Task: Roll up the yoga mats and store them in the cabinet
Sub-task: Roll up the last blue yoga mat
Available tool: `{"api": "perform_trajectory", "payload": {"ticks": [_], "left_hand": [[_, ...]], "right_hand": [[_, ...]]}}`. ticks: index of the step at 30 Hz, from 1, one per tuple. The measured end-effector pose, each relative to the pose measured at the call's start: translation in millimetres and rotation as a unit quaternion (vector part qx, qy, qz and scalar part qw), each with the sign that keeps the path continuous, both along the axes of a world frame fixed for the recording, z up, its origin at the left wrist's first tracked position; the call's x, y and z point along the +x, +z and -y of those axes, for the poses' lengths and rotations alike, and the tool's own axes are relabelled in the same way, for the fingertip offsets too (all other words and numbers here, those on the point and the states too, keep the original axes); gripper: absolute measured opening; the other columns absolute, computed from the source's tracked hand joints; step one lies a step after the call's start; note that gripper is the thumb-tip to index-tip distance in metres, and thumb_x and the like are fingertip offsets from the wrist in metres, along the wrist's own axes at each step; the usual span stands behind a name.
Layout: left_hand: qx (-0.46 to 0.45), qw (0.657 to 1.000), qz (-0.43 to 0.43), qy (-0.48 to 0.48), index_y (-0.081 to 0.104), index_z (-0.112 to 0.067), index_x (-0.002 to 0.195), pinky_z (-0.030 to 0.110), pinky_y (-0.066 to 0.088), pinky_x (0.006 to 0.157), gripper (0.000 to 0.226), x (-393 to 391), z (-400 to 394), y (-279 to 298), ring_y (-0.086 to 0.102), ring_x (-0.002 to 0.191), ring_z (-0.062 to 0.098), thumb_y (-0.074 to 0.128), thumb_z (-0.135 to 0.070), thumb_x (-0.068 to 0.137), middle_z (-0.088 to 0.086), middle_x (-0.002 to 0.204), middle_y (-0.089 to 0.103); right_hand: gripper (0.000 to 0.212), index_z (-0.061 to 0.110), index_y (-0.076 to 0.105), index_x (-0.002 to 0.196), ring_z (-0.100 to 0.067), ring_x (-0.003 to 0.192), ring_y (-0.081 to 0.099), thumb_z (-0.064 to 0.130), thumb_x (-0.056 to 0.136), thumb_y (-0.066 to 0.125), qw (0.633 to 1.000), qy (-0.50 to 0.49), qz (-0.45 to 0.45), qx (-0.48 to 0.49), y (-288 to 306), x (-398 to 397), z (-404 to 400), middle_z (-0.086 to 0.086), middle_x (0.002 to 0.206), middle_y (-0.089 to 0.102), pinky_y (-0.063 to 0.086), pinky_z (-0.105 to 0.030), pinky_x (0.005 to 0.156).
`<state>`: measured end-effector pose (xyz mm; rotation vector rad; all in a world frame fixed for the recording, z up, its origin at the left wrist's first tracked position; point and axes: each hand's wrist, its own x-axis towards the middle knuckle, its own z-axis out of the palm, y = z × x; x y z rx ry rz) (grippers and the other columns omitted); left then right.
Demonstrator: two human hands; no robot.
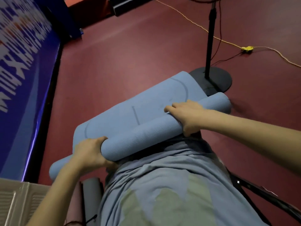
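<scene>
Mat position: the blue yoga mat (138,111) is lying on the dark red floor (130,54) directly in front of you, most of it already wound into a roll (143,136) that is sitting against your body; a short flat tail is stretching away from you toward the fan base (216,79).
Long axis: the roll is running slantwise across your front, from low on your left to higher on your right, so the rolling direction is away from you, toward the free edge.
Left hand: your left hand (91,152) is cupping over the roll near its left end, fingers curled on top; gripping, not flat.
Right hand: your right hand (187,116) is pressing down on the roll nearer its right end, fingertips reaching onto the flat tail.
Hand spacing: the hands are sitting well apart, one toward each end; neither looks clearly nearer the free edge.
Judgement: little mat is remaining, so an even forward push from both hands should finish it; uneven pressure could be coning the ends.
Surface: the floor is looking smooth and matte.
Room: a blue banner (24,70) is lining your left; a yellow cable (247,48) is trailing beyond the fan; another dark rolled mat (92,193) is lying by your left side. No cabinet is showing.
</scene>
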<state>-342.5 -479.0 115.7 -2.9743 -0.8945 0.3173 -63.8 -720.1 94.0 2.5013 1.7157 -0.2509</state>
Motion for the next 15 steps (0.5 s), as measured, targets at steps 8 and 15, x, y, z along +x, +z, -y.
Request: {"api": "perform_trajectory", "payload": {"ticks": [8, 15], "left_hand": [[-0.123, 0.990, -0.067, 0.027, 0.066, -0.036, 0.084, 0.035, 0.056, 0.074, 0.062, 25, -26, 12, 0.065, 0.079, 0.004, 0.083, -0.064, 0.031, -0.019, 0.080, 0.068], [-0.147, 0.986, -0.058, 0.053, 0.067, -0.037, 0.086, 0.036, 0.057, 0.075, 0.064, 26, -25, 10, 0.065, 0.080, 0.005, 0.088, -0.062, 0.031, -0.019, 0.083, 0.070]], "right_hand": [[0.078, 0.004, 0.054, 0.126, -0.036, 0.106, 0.056, 0.010, 0.049, 0.062, 0.969, 0.022, 0.140, 0.202, -31, -25, 5, -0.011, 0.110, 0.060, 0.042, -0.044, 0.096], [0.063, 0.018, 0.048, 0.116, -0.027, 0.095, 0.057, 0.027, 0.058, 0.071, 0.994, 0.004, 0.073, 0.082, -9, -16, -12, -0.003, 0.103, 0.055, 0.040, -0.037, 0.083]]}}
